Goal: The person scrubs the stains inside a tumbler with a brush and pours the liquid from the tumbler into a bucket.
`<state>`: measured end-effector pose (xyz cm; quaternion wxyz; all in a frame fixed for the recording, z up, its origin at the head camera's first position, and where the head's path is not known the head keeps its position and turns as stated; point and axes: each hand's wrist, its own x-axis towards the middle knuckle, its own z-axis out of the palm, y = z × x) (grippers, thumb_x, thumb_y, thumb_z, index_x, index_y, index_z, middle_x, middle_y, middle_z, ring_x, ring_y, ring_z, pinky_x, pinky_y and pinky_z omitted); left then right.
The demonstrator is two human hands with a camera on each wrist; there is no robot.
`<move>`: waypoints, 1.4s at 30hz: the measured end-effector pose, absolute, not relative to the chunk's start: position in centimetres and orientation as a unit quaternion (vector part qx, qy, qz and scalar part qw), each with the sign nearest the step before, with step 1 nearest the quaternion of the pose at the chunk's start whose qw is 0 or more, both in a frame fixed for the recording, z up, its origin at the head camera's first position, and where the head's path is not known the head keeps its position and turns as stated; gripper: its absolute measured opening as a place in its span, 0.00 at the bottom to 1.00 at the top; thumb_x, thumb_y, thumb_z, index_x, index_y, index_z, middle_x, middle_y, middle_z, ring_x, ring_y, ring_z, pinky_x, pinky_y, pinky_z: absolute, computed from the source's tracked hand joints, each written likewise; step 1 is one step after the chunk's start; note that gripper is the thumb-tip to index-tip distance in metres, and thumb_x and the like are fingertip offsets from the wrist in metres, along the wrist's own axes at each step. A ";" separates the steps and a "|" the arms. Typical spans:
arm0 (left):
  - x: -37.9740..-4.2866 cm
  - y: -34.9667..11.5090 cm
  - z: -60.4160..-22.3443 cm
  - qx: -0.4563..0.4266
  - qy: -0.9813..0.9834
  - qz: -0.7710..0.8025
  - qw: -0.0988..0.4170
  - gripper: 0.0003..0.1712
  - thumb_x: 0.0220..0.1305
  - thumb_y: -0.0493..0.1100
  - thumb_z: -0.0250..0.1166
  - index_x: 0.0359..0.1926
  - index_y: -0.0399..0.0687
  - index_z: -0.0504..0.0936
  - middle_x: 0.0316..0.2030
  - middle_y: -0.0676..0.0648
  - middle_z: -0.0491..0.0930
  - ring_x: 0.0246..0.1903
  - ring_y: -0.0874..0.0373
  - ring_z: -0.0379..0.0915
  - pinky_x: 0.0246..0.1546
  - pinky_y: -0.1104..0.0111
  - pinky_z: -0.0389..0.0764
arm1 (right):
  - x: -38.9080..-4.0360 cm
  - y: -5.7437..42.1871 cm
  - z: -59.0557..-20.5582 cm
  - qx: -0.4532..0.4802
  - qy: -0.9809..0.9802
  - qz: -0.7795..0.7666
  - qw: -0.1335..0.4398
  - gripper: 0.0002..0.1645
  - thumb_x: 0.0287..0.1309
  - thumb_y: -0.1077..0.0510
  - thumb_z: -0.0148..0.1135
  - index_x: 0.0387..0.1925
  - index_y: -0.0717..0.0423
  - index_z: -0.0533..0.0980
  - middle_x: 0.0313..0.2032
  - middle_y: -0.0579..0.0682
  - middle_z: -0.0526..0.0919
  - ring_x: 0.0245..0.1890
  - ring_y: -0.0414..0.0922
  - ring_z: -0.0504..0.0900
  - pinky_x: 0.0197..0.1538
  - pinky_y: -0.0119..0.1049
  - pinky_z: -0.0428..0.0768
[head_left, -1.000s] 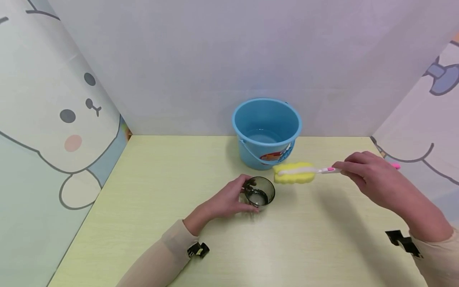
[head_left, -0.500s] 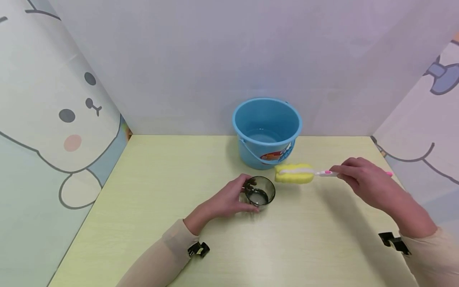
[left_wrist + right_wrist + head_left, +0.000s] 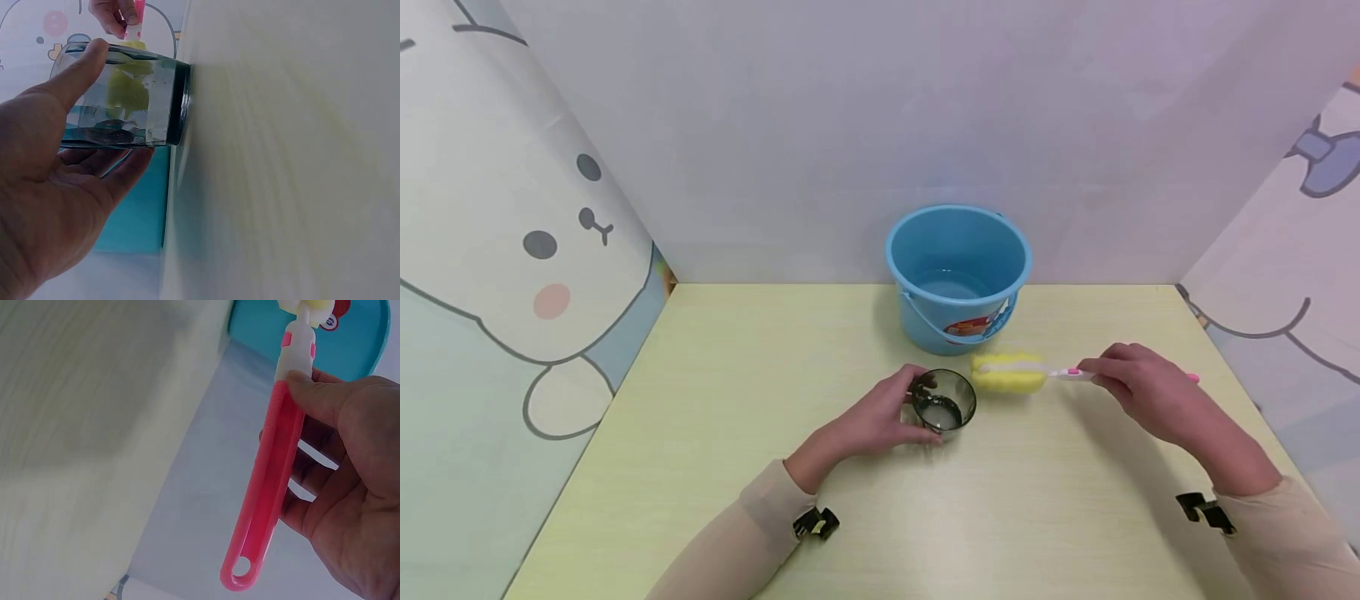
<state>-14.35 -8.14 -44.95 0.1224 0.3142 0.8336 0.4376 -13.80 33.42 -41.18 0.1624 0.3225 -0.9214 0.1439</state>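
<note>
A dark, see-through glass cup (image 3: pixel 951 412) stands upright on the table, and my left hand (image 3: pixel 880 415) grips its side. In the left wrist view the thumb lies along one side of the cup (image 3: pixel 156 106) and the fingers along the other. My right hand (image 3: pixel 1146 392) holds a bottle brush by its pink and white handle (image 3: pixel 265 469), thumb near the white neck. The brush's yellow sponge head (image 3: pixel 1009 382) hovers above the table, just right of the cup's rim. My right hand (image 3: pixel 350 450) hides part of the handle in the head view.
Behind the cup a blue bucket (image 3: pixel 917 321) stands near the back wall, with some clear liquid at its bottom and its handle hanging in front. The pale yellow table (image 3: pixel 737 367) meets a light wall (image 3: pixel 775 150) at the back and printed cartoon sheets at both sides.
My right hand has moved left and a little nearer to me, bringing the bottle brush lower in the view. The left hand and the cup have stayed in place.
</note>
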 end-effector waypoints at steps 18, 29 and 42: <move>-14.4 -8.1 -45.0 0.313 0.833 0.438 0.128 0.50 0.54 0.48 0.86 0.71 0.44 0.65 0.63 0.46 0.77 0.65 0.52 0.73 0.69 0.62 0.74 | -14.0 32.7 -43.6 0.307 -0.932 0.151 0.120 0.26 0.46 0.75 0.80 0.48 0.55 0.89 0.35 0.42 0.84 0.35 0.44 0.82 0.35 0.42 0.86; -14.4 -8.2 -44.9 0.310 0.833 0.438 0.133 0.50 0.55 0.49 0.86 0.71 0.44 0.65 0.64 0.45 0.77 0.65 0.51 0.73 0.68 0.61 0.74 | -14.0 32.9 -44.0 0.299 -0.942 0.143 0.055 0.25 0.48 0.74 0.80 0.50 0.58 0.88 0.37 0.45 0.85 0.36 0.44 0.82 0.39 0.47 0.88; -14.3 -8.2 -44.8 0.310 0.832 0.440 0.135 0.50 0.55 0.48 0.85 0.71 0.45 0.65 0.64 0.46 0.77 0.65 0.52 0.73 0.69 0.62 0.74 | -14.0 33.0 -44.2 0.293 -0.944 0.150 0.015 0.24 0.52 0.70 0.80 0.52 0.56 0.88 0.38 0.41 0.84 0.37 0.42 0.82 0.42 0.44 0.89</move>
